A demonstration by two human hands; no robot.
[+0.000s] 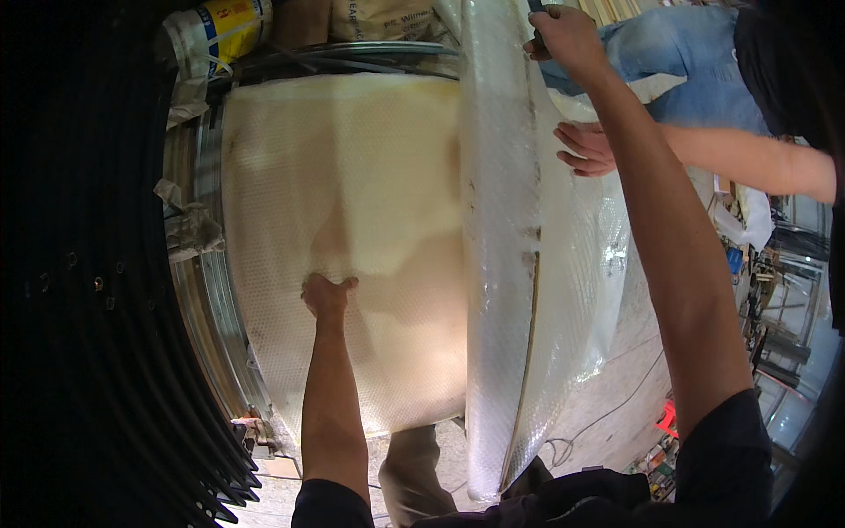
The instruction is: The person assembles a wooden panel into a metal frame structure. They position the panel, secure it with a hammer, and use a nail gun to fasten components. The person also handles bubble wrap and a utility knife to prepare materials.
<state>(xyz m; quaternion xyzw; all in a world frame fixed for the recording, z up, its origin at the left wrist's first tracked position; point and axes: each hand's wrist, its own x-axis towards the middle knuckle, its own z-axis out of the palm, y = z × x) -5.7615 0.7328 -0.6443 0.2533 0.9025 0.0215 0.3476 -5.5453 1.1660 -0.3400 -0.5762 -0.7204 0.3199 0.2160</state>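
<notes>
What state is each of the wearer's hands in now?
Left hand: over pale bubble wrap; open or closed unclear.
Right hand: closed on a dark, partly hidden object.

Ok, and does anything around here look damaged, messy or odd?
Nothing obviously broken, just untidy: the crumpled brownish wrapping around the metal strips at the left looks ragged, and a thin dark cable loops loosely over the floor, right of the clear plastic wrap.
</notes>
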